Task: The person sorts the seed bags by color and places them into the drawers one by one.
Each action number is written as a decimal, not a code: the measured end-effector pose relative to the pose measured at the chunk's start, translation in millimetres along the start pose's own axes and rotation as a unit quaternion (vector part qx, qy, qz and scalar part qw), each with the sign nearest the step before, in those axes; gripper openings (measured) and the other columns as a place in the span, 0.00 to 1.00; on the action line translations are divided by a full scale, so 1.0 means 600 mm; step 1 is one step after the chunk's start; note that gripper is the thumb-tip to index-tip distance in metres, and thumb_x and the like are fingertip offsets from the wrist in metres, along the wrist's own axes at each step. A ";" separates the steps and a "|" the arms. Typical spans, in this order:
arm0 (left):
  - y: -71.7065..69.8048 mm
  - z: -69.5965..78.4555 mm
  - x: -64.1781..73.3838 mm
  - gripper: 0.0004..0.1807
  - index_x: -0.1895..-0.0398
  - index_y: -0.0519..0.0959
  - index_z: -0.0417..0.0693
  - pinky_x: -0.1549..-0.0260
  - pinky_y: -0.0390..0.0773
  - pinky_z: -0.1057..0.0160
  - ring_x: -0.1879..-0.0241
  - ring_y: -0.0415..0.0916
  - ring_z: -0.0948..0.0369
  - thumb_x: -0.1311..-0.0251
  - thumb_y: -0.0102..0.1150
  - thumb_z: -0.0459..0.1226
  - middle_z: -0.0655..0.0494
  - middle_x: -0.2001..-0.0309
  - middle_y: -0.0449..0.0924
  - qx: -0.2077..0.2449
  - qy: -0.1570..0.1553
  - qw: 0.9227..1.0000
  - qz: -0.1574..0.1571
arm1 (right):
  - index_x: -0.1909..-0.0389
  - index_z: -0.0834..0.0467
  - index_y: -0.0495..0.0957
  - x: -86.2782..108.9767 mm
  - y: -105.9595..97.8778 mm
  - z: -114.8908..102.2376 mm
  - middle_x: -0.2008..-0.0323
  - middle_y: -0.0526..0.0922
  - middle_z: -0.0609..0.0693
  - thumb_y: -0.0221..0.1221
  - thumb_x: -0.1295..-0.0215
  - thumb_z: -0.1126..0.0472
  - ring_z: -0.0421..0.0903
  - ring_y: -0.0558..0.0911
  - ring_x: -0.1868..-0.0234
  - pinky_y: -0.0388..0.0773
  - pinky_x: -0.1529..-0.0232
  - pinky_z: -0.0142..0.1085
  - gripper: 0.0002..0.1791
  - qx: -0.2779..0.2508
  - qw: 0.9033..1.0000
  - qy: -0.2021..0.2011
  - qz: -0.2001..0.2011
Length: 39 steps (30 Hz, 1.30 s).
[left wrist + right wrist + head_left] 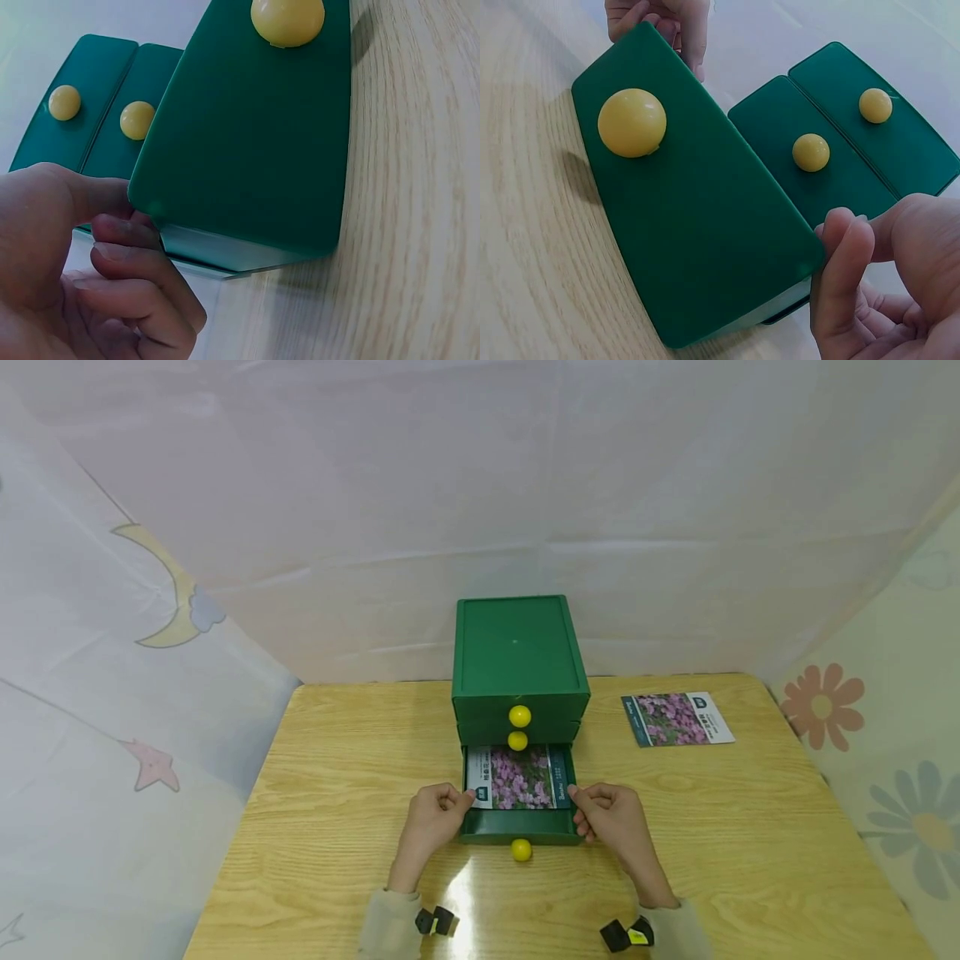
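Observation:
The lowest drawer (487, 828) of a green drawer cabinet (517, 643) is pulled out towards me. Inside it lies a flat packet (519, 781) printed with pink flowers, like a seed packet. My left hand (433, 818) pinches the drawer's left side near the front, its thumb over the rim by the packet's corner. On the opposite side my right hand (611, 817) pinches the right wall likewise. Both wrist views show curled fingers outside the drawer front (247, 150), just behind its corners; the thumb tips are partly hidden there.
Two upper drawers, each with a yellow knob (520, 716), are closed above. A second flowered packet (677, 720) lies on the wooden table (337, 760) to the right. A pale cloth backdrop (375, 527) stands behind the cabinet.

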<state>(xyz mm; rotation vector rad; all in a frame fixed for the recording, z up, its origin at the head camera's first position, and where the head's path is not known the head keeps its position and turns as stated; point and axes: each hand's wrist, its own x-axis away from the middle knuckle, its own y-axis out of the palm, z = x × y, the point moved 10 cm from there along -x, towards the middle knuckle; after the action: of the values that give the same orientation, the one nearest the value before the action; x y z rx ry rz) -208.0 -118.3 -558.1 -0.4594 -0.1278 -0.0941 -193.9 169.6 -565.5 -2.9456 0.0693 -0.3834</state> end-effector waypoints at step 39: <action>0.068 0.117 0.007 0.09 0.72 0.79 0.50 0.81 0.70 0.67 0.80 0.67 0.64 0.34 0.60 0.41 0.59 0.78 0.74 -0.010 0.082 0.995 -0.058 | 0.52 0.62 0.79 -0.040 -0.136 -0.058 0.59 0.82 0.57 0.59 0.31 0.50 0.53 0.81 0.58 0.78 0.64 0.31 0.19 0.206 0.961 -0.158 0.095</action>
<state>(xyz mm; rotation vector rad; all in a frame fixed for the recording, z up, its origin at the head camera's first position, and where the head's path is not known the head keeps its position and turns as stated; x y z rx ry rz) -205.9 -50.3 -512.7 -0.4625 0.0074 -0.2465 -224.1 246.0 -524.0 -2.5197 0.2019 0.0956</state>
